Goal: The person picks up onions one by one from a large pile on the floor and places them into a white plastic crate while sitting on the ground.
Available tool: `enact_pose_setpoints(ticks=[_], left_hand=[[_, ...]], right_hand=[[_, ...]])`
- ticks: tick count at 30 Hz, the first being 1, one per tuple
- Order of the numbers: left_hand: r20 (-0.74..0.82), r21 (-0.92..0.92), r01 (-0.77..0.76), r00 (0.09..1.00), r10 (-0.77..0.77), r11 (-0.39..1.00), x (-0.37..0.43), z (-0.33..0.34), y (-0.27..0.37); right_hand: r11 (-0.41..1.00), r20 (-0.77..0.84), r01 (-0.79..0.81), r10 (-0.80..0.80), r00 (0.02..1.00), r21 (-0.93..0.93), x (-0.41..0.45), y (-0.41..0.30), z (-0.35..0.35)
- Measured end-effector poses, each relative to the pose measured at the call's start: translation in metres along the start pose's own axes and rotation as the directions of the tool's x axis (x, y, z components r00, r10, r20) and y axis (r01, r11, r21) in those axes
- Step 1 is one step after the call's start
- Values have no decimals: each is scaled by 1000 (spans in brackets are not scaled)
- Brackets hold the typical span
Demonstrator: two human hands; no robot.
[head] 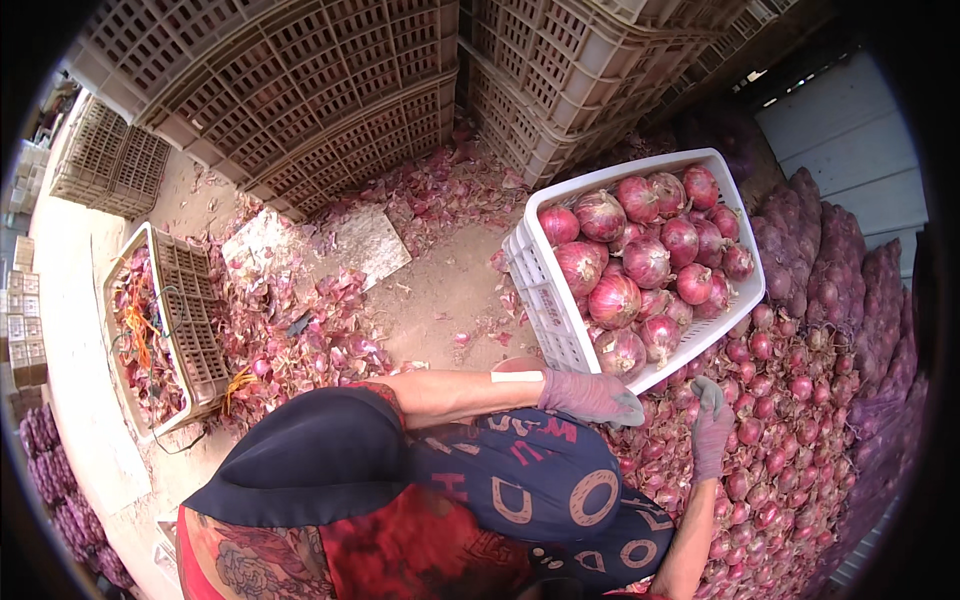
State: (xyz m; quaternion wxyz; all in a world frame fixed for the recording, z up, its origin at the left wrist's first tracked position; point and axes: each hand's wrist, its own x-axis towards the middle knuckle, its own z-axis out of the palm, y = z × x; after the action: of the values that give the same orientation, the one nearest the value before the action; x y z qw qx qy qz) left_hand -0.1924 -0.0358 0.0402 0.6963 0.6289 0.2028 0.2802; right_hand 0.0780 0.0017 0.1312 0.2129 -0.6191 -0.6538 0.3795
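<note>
My left hand (596, 397), in a pink glove with grey fingers, lies just below the near corner of a white plastic crate (559, 322). Its fingers point right and downward, and their undersides are hidden. The crate is filled with red onions (646, 261). My right hand (711, 427), gloved the same way, is over the heap of smaller red onions (780, 450) to the right of my left hand. Its fingers are bent, and whether anything lies within them cannot be made out.
Stacks of tall plastic crates (322, 97) stand ahead. At the left, a crate (184, 322) holds onion skins and orange string. Loose skins (322, 322) and flat pale sheets (371, 244) lie on the floor. Filled purple mesh sacks (832, 255) line the right side.
</note>
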Motion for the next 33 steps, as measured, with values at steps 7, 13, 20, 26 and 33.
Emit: enact_pose_setpoints(ticks=[7,13,20,26,33], left_hand=[[-541,67,570,710,-451,819,-227,-66,-37],[-781,-202,840,172,-601,503,-432,-36,-75],[-838,-389,592,90,-538,706,-504,55,-118],[-792,-131,904,152,-592,408,-484,71,-107],[-901,201,853,354,-252,481,-406,38,-72]], right_hand=[[998,-146,19,-10,989,62,-36,-16,-14],[999,-192,36,-39,981,-16,-38,-9,-5],[892,-108,116,-180,978,-438,-19,-10,19],[733,-170,-58,-79,982,-678,-39,-55,48],[749,-175,-117,1,985,-652,-43,-85,41]])
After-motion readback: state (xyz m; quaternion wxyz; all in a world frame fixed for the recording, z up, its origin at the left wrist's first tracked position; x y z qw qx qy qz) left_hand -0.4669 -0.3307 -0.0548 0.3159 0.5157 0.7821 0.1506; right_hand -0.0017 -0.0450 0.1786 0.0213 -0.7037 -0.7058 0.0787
